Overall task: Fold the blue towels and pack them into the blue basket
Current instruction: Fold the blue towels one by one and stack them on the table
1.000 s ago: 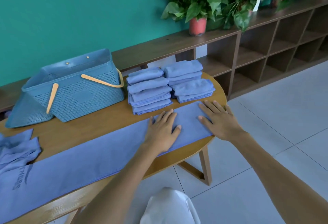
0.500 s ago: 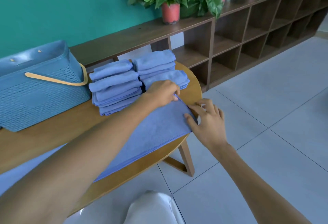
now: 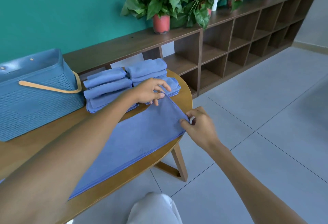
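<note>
A long blue towel (image 3: pixel 134 145) lies flat along the wooden table (image 3: pixel 26 152), its far end lifted between the hands. The left hand (image 3: pixel 150 91) pinches the far corner, the right hand (image 3: pixel 198 126) the near corner. Folded towel stacks (image 3: pixel 110 88) sit just beyond, beside the blue basket (image 3: pixel 35 103).

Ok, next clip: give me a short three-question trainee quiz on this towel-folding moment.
1. True or false: both hands pinch corners of the long towel at its end nearest the table's rounded end.
2. How many stacks of folded towels stand beside the blue basket? A) one B) two C) four
3. Fill in: the basket's tan handle lies against its ____ wall.

Key
1. True: the left hand pinches the far corner, the right hand the near one.
2. B
3. Front, the wall facing the person.
</note>
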